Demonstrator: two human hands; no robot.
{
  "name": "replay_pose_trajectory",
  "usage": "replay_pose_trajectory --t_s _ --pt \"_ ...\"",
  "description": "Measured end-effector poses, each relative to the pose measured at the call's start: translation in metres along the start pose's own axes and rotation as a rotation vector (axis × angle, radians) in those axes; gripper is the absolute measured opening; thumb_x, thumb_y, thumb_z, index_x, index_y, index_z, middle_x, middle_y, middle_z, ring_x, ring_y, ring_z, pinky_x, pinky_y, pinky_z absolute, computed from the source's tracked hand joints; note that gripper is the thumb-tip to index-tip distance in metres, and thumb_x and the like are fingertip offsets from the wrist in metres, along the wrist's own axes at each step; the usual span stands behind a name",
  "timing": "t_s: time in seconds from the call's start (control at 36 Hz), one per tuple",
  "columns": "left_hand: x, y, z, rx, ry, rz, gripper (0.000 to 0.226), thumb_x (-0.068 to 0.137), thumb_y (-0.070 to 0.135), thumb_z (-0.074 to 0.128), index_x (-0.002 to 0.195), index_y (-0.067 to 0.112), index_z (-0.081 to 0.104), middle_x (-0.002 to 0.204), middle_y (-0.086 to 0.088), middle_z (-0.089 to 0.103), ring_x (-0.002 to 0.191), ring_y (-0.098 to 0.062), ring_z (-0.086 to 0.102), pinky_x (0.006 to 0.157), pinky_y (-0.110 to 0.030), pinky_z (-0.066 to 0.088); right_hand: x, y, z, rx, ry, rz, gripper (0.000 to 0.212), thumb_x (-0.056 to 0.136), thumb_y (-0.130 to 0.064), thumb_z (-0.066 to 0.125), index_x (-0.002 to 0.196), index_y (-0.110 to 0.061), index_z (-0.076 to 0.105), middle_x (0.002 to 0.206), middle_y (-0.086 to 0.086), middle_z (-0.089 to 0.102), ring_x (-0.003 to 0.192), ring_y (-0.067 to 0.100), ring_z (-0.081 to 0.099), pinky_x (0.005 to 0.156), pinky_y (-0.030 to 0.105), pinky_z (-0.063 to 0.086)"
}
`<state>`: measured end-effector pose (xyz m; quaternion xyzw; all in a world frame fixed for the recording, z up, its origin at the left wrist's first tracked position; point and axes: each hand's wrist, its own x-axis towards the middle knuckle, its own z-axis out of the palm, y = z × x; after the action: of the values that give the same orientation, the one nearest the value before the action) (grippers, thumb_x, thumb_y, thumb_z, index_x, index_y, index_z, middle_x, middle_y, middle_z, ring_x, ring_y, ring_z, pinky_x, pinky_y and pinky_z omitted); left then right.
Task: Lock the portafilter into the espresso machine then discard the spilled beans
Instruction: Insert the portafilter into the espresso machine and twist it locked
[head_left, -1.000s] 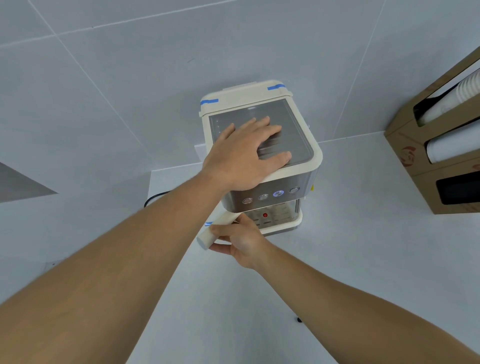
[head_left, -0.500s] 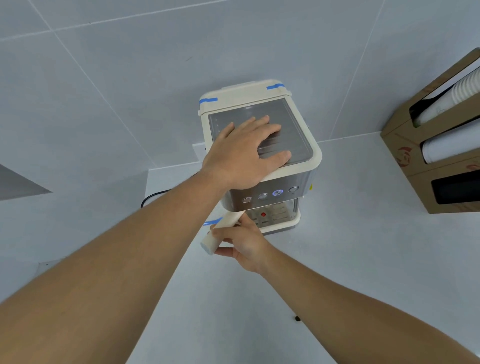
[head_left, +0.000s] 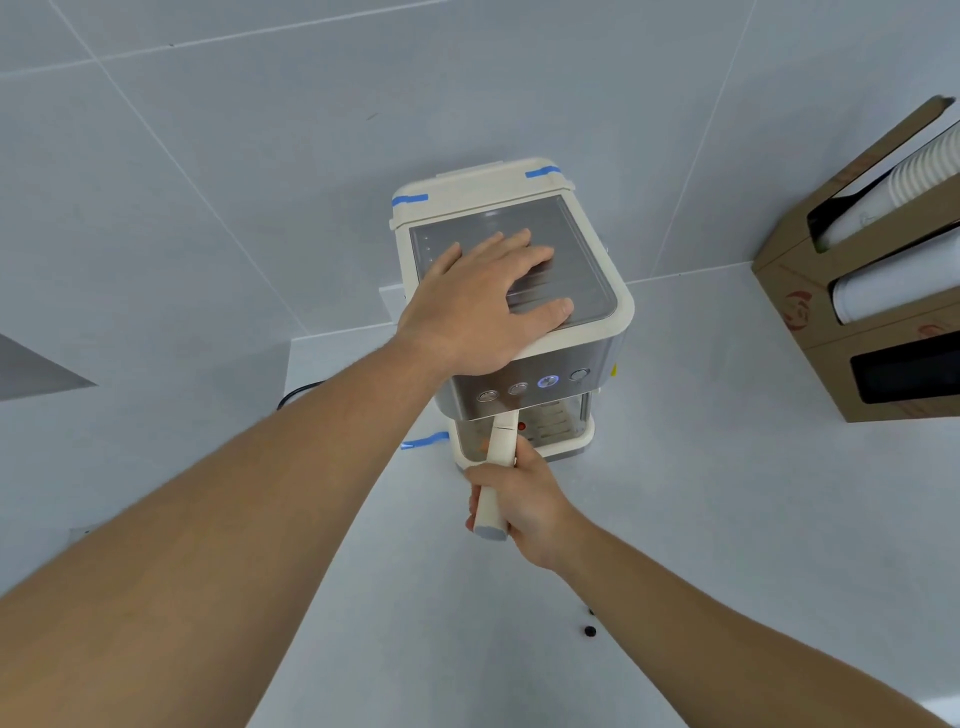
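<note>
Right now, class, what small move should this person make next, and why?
Probably release the portafilter handle: it points straight out from the espresso machine, suggesting it is locked. The right hand could then reach for the spilled beans on the counter.

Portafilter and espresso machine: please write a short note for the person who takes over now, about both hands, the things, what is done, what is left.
Left hand: flat on top of the cream and steel espresso machine, bracing it.
Right hand: closed around the cream portafilter handle, which points toward the person from under the machine's front.
Whether the lock is fully seated cannot be seen; check it.
Left: two dark spilled beans lie on the pale grey counter, near the right forearm. Pick them up and discard them.
</note>
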<state>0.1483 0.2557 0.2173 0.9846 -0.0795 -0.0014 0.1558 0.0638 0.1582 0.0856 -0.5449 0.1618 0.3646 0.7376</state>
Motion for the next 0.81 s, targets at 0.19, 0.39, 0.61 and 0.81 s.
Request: replay_pose_trajectory --t_s 0.19,0.39,0.61,0.81 --pt "-0.001 0.000 0.000 0.006 -0.023 0.007 0.066 0.090 0.067 0.038 0.149 0.040 0.028 0.162 0.014 0.018 0.150 -0.007 0.010 0.122 -0.040 0.003 0.000 0.001 -0.009 -0.193 0.126 -0.046 0.030 0.077 -0.007 0.064 0.099 -0.025 0.056 0.068 0.007 0.058 0.058 0.022 0.054 0.059 0.038 0.052" --pt "-0.001 -0.002 0.000 0.027 -0.049 0.024 0.064 0.091 0.065 0.033 0.150 0.041 0.025 0.163 0.013 0.014 0.150 -0.008 0.006 0.122 -0.040 0.000 -0.009 -0.024 -0.036 -0.403 -0.055 0.012 0.033 0.079 0.004 0.058 0.098 -0.022 0.050 0.072 0.009 0.053 0.054 0.022 0.053 0.052 0.033 0.051" --pt "0.000 -0.004 0.001 0.050 -0.066 0.041 0.063 0.093 0.064 0.030 0.151 0.043 0.022 0.164 0.014 0.012 0.150 -0.008 0.005 0.122 -0.040 -0.001 -0.009 -0.034 -0.047 -0.486 -0.127 0.062 0.037 0.081 0.002 0.056 0.110 -0.019 0.047 0.075 0.014 0.051 0.054 0.023 0.054 0.051 0.033 0.048" --pt "0.000 -0.004 0.001 0.064 -0.072 0.050 0.062 0.093 0.063 0.029 0.151 0.042 0.021 0.164 0.014 0.012 0.151 -0.009 0.004 0.122 -0.041 -0.001 -0.008 -0.037 -0.051 -0.514 -0.161 0.080 0.040 0.082 0.001 0.056 0.110 -0.027 0.049 0.075 0.012 0.052 0.059 0.024 0.055 0.056 0.035 0.050"
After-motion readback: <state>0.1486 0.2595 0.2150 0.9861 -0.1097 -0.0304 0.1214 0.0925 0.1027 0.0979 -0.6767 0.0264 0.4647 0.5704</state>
